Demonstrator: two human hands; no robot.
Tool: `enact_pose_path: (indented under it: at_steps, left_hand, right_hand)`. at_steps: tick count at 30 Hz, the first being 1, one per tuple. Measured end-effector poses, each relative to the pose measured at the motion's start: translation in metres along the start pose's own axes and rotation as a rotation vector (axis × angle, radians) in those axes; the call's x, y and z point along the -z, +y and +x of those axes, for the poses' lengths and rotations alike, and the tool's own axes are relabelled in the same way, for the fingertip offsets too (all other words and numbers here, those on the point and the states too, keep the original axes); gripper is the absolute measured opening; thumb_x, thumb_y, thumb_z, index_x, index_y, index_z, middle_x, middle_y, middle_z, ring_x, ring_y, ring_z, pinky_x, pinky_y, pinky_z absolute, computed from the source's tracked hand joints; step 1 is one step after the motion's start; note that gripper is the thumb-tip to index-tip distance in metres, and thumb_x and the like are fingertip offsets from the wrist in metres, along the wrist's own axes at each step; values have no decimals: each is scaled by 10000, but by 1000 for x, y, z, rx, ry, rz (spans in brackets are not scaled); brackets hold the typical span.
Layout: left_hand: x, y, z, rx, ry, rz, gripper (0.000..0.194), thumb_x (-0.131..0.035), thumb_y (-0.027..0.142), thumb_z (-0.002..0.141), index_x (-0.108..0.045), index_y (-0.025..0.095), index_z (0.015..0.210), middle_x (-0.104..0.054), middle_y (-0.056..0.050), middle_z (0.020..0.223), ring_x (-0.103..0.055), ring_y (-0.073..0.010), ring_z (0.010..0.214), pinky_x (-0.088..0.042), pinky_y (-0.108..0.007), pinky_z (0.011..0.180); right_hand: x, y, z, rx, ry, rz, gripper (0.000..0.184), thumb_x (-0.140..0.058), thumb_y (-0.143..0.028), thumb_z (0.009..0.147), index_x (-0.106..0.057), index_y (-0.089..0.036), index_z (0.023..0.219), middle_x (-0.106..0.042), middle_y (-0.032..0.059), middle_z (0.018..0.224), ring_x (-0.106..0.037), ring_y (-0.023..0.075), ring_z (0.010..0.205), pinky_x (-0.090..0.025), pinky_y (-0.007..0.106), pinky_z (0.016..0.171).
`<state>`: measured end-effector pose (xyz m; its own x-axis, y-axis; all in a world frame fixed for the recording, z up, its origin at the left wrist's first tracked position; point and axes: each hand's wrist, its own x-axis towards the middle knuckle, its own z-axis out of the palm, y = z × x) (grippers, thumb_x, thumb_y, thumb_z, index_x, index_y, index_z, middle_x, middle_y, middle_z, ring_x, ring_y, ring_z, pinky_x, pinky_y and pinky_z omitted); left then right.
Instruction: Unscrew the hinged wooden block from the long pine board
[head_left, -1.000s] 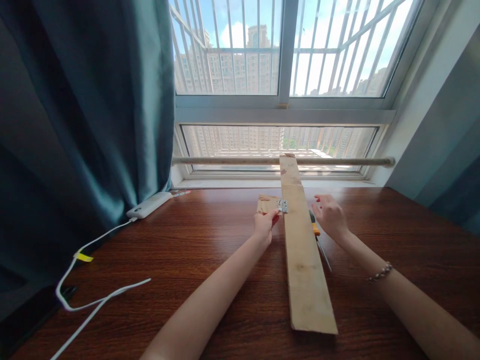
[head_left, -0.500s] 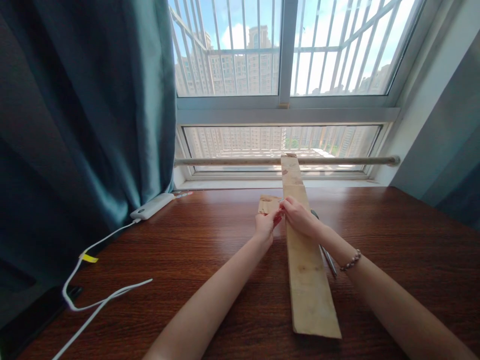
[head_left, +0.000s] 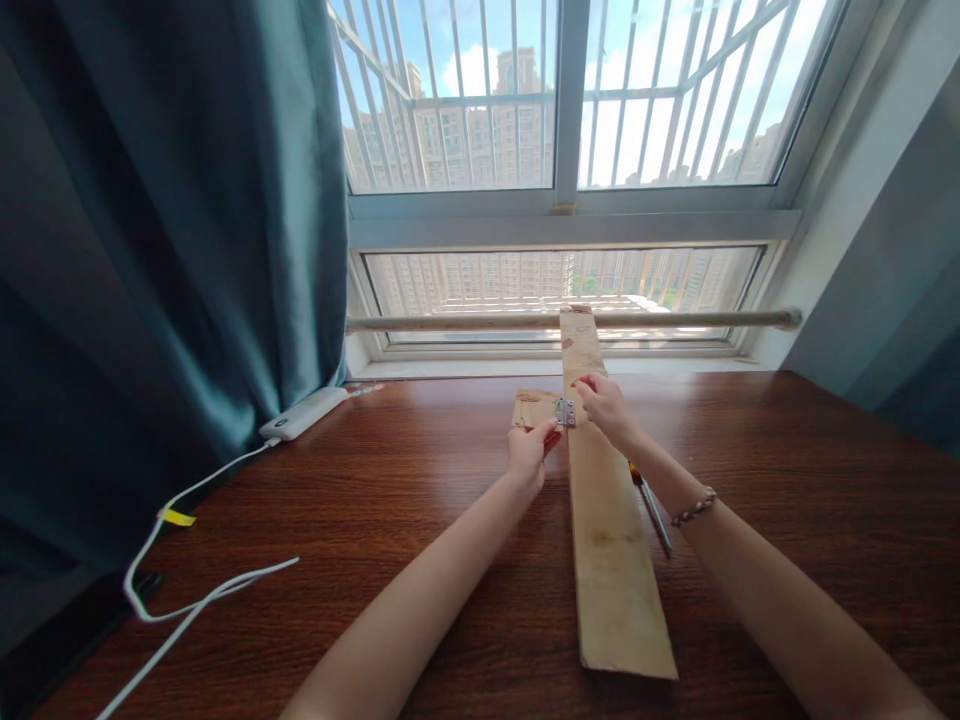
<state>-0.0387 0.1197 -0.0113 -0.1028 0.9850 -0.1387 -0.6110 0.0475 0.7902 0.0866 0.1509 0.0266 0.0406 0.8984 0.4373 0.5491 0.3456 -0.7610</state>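
A long pale wooden plank lies on the brown table, its far end leaning on a rail by the window. A small wood block sits against the plank's left side, and a small metal hinge bridges the two. My left hand grips the near edge of the block, fingers closed on it. My right hand rests on the plank just right of the hinge, fingertips curled at the hinge's edge; whether they hold anything small is hidden.
A screwdriver with a yellow handle lies on the table right of the plank, partly under my right forearm. A white power bank with a white cable sits at the left by a teal curtain. A rail spans the window.
My right hand came from beside the screwdriver across the plank to the hinge, covered it, then drew back slightly so the hinge shows again. My left hand stayed on the block.
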Motion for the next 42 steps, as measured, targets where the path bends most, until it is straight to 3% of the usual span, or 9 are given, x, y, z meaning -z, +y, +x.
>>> enact_pose_path:
  at_steps: [3,9,14,18,22,27,31,36,42]
  left_hand:
    - [0,1,0,16,-7,16,229,-672,52,609,-633,118,825,-662,-37,712,-600,-97,575,-500,-202,577]
    - [1,-1,2,36,-25,-29,220,-641,19,607,-626,114,805,-660,-36,719,-613,-110,609,-521,-227,611]
    - [1,-3,3,65,14,-44,197,-629,-3,613,-600,118,766,-649,-20,686,-604,-103,589,-525,-219,594]
    - [2,-3,2,63,3,-42,206,-644,15,621,-604,115,797,-656,-28,702,-606,-106,587,-526,-218,585]
    - [3,-2,2,68,-37,-50,209,-642,20,635,-609,103,825,-663,-39,718,-607,-101,577,-518,-209,577]
    - [4,-1,2,74,-44,-48,221,-651,17,633,-615,102,833,-672,-50,735,-614,-107,589,-517,-213,587]
    - [5,-2,3,75,-55,-46,219,-671,29,626,-615,115,818,-671,-39,720,-609,-102,577,-520,-221,599]
    - [4,-1,1,82,-86,-60,241,-657,37,634,-616,122,856,-679,-39,755,-616,-102,592,-521,-229,621]
    - [4,-1,1,89,-81,-50,211,-652,33,624,-609,112,816,-669,-44,732,-612,-107,597,-512,-235,635]
  right_hand:
    - [-5,-1,0,97,-68,-141,126,-583,-284,743,-570,-170,793,-508,-27,564,-478,132,549,-340,244,566]
    - [-17,-6,-4,293,-3,-211,146,-430,-250,855,-467,-184,731,-569,52,711,-507,165,655,-351,263,624]
    - [-10,-2,3,31,285,-60,176,-298,-284,907,-433,-176,872,-600,66,748,-515,161,585,-363,267,595]
    - [6,6,11,-90,51,-75,182,-436,-309,853,-535,-157,834,-580,12,612,-506,142,546,-343,243,566]
    - [15,7,7,37,-103,-318,172,-649,-342,720,-650,-174,754,-565,-4,595,-504,142,590,-295,240,549]
    - [14,7,2,172,-209,-389,117,-596,-279,798,-643,-173,783,-598,3,631,-530,127,602,-319,224,565]
    - [14,10,1,399,-247,-596,120,-496,-244,880,-577,-160,852,-647,63,840,-582,168,746,-332,242,613]
    - [12,12,-3,488,-252,-770,182,-377,-237,933,-521,-130,903,-598,92,850,-565,181,664,-313,274,547]
    - [10,16,1,417,-101,-433,123,-407,-235,903,-470,-149,842,-538,92,787,-496,177,635,-332,284,557]
